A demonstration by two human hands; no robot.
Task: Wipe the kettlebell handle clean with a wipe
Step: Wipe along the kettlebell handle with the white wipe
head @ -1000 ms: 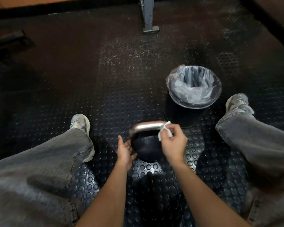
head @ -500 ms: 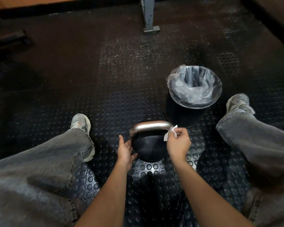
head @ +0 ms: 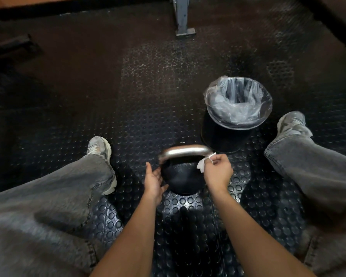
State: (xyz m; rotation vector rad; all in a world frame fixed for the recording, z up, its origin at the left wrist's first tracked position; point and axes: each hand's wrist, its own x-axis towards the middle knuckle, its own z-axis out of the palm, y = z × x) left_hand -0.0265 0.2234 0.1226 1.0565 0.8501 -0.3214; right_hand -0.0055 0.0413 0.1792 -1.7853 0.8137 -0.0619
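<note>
A black kettlebell [head: 182, 176] with a shiny metal handle [head: 186, 151] stands on the studded rubber floor between my legs. My right hand [head: 218, 172] pinches a small white wipe [head: 203, 164] against the right end of the handle, where it bends down to the ball. My left hand [head: 153, 180] rests flat and open against the left side of the ball, fingers pointing up.
A black bin [head: 236, 116] lined with a clear plastic bag stands just behind and right of the kettlebell. My legs in grey jeans and pale sneakers [head: 99, 146] flank the spot. A metal rack foot [head: 185, 31] stands far back, and dark equipment [head: 10, 45] lies far left.
My right hand has slid the wipe rightward along the handle, from near its middle-right to the right end and down the bend. My left hand stays on the ball.
</note>
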